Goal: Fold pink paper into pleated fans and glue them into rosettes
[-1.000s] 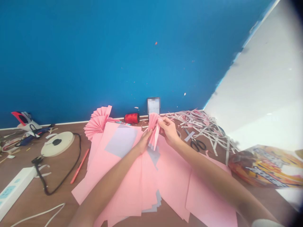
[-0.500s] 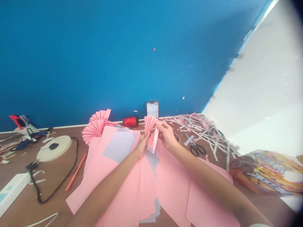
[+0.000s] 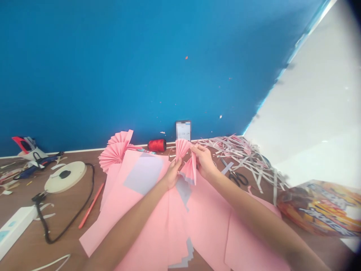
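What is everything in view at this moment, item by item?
pleated paper: one, pink, held between both hands
paper sheets: several, pink, spread on the table
paper fans: two, pink, by the wall
thread spool: one, red, by the wall
phone: one, dark-framed, leaning on the wall
scissors: one, black-handled, right of the hands
paper strips: heap, whitish, far right
pencil: one, red, left of sheets
disc: one, cream, left, black cable beside
power strip: one, white, left edge
tools: few, red-white-blue, far left
packet: one, orange-yellow, right
table: one, brown
left hand: one, bare, pinching pleated paper
right hand: one, bare, pinching pleated paper
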`<state>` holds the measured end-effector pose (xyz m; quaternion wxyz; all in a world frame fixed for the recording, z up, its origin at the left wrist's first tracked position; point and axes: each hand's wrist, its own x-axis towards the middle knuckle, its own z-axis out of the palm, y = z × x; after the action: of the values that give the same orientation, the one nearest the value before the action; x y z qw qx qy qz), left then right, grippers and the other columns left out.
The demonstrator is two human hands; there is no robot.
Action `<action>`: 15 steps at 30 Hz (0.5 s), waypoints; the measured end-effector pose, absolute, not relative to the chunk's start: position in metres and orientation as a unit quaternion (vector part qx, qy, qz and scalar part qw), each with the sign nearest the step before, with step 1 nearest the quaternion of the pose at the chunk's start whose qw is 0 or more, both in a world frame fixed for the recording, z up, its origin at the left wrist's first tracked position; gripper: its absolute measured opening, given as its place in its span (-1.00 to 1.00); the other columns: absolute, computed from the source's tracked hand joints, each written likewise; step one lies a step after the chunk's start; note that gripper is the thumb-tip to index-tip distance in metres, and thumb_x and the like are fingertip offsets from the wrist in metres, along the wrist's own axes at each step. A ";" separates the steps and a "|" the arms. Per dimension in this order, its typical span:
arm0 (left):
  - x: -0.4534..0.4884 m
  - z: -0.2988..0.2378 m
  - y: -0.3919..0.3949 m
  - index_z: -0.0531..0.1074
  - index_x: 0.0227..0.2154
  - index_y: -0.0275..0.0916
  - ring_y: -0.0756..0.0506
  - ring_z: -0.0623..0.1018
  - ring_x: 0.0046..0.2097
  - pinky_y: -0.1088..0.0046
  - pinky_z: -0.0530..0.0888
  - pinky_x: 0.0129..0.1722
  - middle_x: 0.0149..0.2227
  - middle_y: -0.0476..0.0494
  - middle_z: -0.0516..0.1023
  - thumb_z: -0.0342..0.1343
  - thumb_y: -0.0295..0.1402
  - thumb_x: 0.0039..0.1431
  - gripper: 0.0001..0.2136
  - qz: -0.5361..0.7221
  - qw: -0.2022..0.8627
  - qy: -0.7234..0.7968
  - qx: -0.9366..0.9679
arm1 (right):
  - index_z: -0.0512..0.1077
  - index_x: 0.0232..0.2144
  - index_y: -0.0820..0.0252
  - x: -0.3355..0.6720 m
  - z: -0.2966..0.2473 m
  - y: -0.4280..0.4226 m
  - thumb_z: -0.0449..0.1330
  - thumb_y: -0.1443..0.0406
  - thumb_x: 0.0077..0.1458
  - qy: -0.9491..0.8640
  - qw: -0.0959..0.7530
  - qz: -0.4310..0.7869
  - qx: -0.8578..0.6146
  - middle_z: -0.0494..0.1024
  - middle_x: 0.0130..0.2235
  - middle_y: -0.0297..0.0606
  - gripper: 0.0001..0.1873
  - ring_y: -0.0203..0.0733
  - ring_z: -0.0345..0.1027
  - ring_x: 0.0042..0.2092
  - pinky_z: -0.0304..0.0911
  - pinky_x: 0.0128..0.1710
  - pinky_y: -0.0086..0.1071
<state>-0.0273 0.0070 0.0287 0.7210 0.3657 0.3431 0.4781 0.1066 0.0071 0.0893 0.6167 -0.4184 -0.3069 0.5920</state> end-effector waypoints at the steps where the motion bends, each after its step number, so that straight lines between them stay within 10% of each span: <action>1: -0.028 0.029 0.007 0.35 -0.43 -0.25 0.06 0.29 -0.45 0.56 0.24 -0.47 -0.51 0.05 0.26 0.20 0.00 0.04 -0.62 0.478 0.718 0.347 0.368 | 0.23 -0.58 0.17 0.106 0.090 0.007 0.39 0.14 -0.18 -0.309 0.616 0.592 -0.418 0.15 -0.62 -0.53 -0.60 -0.44 -0.07 -0.60 -0.10 -0.61 -0.47; 15: -0.035 0.026 0.012 0.13 -0.52 -0.22 0.08 0.05 -0.54 0.55 0.07 -0.55 -0.54 0.11 0.01 0.17 0.11 -0.02 -0.50 0.470 0.753 0.312 0.340 | 0.28 -0.60 0.19 0.101 0.102 -0.003 0.38 0.14 -0.18 -0.373 0.581 0.578 -0.434 0.17 -0.63 -0.50 -0.64 -0.43 -0.05 -0.58 -0.11 -0.58 -0.47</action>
<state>-0.0349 0.0122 0.0264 0.7526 0.3399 0.3121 0.4697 0.1011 -0.0033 0.1016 0.5812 -0.4341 -0.3734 0.5782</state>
